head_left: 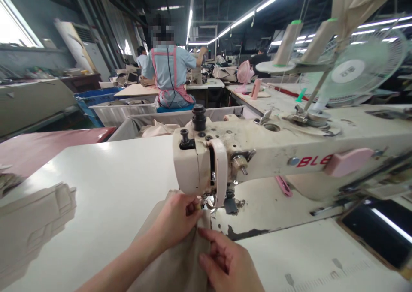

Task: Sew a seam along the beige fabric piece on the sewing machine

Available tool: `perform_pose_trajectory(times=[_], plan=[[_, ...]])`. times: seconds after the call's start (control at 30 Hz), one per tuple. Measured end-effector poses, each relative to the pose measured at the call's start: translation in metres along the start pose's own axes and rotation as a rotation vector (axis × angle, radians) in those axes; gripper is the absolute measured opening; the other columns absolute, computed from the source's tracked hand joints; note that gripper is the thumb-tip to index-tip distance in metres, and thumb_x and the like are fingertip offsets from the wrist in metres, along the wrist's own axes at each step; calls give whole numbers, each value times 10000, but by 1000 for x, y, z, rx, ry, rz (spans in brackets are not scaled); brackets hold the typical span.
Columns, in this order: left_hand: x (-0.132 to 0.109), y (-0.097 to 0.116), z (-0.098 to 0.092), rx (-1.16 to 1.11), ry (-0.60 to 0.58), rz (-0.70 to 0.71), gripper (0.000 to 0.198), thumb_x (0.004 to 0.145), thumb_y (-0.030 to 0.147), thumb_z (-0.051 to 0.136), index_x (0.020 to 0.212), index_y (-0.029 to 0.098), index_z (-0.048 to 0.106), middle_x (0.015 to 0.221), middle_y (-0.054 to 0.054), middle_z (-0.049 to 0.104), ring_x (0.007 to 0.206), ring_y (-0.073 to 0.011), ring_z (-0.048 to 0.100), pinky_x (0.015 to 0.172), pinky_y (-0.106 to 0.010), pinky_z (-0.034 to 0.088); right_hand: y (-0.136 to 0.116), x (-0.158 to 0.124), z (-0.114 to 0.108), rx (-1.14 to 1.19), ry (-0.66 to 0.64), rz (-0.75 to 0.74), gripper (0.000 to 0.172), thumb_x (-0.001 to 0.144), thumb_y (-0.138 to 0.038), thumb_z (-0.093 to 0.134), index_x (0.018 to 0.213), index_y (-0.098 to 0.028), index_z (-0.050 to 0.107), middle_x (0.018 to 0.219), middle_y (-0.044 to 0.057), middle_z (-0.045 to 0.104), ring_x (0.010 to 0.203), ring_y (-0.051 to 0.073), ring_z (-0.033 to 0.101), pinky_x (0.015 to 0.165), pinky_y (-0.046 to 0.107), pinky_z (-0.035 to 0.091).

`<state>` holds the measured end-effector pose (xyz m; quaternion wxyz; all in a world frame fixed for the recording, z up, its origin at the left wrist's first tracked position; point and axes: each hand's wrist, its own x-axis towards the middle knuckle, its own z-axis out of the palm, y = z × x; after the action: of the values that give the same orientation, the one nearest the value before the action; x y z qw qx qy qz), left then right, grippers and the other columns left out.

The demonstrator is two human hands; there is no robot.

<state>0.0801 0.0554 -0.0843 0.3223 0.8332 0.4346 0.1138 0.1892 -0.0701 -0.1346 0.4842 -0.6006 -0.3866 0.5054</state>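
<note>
A beige piece of fabric [175, 262] lies on the white sewing table [106, 189], its far edge under the needle area of a cream sewing machine [273, 150]. My left hand [175, 221] pinches the fabric's top edge right at the presser foot [209, 202]. My right hand [227, 262] rests flat on the fabric just in front, its fingers pointing left toward the seam line. Both hands touch the cloth.
Folded beige pieces [30, 227] sit at the table's left edge. A pink clip [283, 185] lies under the machine arm. Thread cones [288, 43] and a small fan [357, 69] stand behind the machine. A person in a pink apron [169, 75] sits ahead, beside fabric bins [128, 112].
</note>
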Motion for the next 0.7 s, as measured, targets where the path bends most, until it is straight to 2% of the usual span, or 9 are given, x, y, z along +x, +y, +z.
perform_pose_trajectory(times=[0.1,0.17,0.3,0.4,0.53,0.63,0.7], plan=[[3,7,1,-38,-21,-92,157,755,137,494,604,178,494,442,54,482,366,-85,470,378,-159,343,5,5,-9,-7,-43,63,406,738,-274,602,1123,-185,693,687,0,595,546,134,565,496,229,402],[6,10,1,-65,-35,-134,132,743,118,472,644,178,536,417,61,484,321,-88,475,340,-153,349,3,12,-15,-6,-71,98,402,734,-277,611,1114,-179,699,652,-16,556,518,124,538,471,218,399],[9,10,1,-112,-45,-161,209,714,86,460,806,170,628,428,63,510,329,-103,512,325,-151,364,-2,20,-21,-23,-93,103,386,728,-271,617,1086,-163,712,604,-38,500,494,106,491,455,205,385],[9,7,2,-142,-40,-169,192,728,120,489,819,166,652,458,52,538,329,-104,516,319,-157,378,-2,21,-20,-33,-95,97,402,716,-299,606,1074,-155,719,594,-35,503,497,107,488,458,207,387],[11,0,5,-162,10,-189,155,743,150,510,726,140,663,416,45,509,321,-102,503,319,-156,363,0,23,-17,-80,-31,60,445,702,-339,593,1083,-150,722,552,-44,484,455,109,478,429,207,349],[19,-5,3,-166,87,-186,170,751,147,507,614,142,609,417,40,511,313,-88,480,333,-160,363,-3,27,-16,-154,19,-4,470,704,-345,589,1100,-125,712,556,-41,510,452,110,489,454,220,341],[24,-6,-1,-166,147,-179,134,756,138,510,655,146,599,459,30,548,337,-102,508,353,-181,403,-6,27,-16,-183,28,-32,458,695,-332,602,1085,-117,712,561,-43,519,458,108,495,469,223,340]])
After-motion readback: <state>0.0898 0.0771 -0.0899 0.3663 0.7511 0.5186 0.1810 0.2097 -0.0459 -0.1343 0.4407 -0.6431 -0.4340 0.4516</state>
